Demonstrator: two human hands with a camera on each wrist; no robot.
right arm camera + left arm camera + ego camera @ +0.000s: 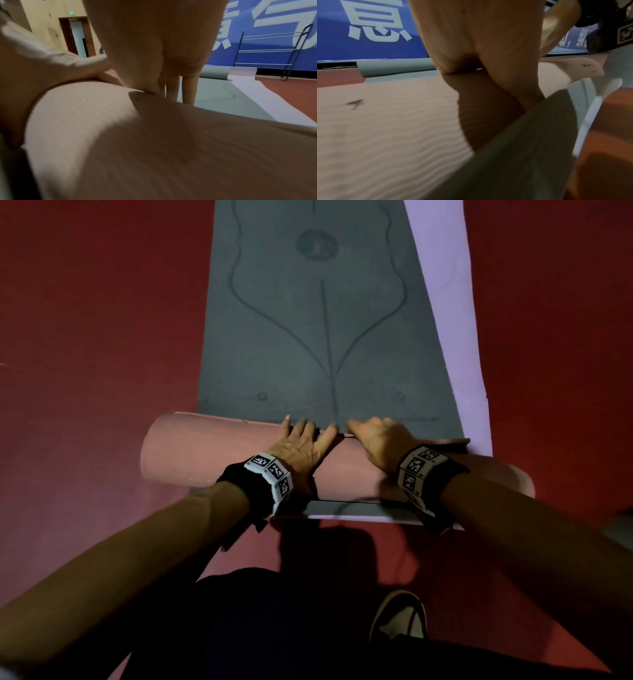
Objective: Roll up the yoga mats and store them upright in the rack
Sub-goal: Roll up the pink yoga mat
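Note:
A pink mat roll (205, 453) lies crosswise on a flat grey mat (308, 337), which rests on a lilac mat (445, 285). Both hands press on the middle of the roll's top. My left hand (305, 429) lies flat with spread, straight fingers reaching the roll's far edge. Beside it, my right hand (366, 428) drapes over the roll, and its fingers (178, 86) point straight down to the grey mat (223, 97). The left wrist view shows the palm (479, 40) on the ribbed pink roll (385, 121). A metal rack (274, 51) stands far off at the blue wall.
Red floor (85, 337) surrounds the mats. The grey mat's far end (214, 73) curls up near the blue banner wall (257, 33). A doorway (77, 37) is at the far left. My shoe (400, 614) stands just behind the mats' near edge.

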